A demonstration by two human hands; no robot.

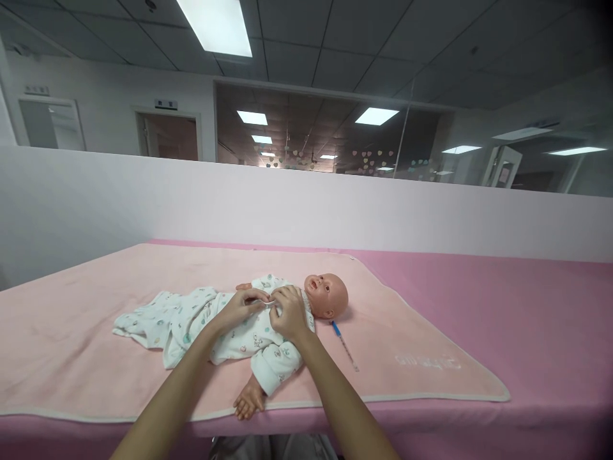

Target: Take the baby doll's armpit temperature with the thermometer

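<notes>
A plastic baby doll in a white printed cotton romper is lying on its back on a pale pink fleece blanket, its long axis running left to right, bald head to the right and legs trailing to the left. Both hands are resting on its chest, directly ahead of the person. The left hand is pinching the romper's front edge between fingertips; the right hand is curling over the cloth just below the collar, fingers pinched in too, nearly touching the left. The right hand is lying nearer the head. A slim thermometer with a blue tip is lying just right of the doll, apart from both hands.
</notes>
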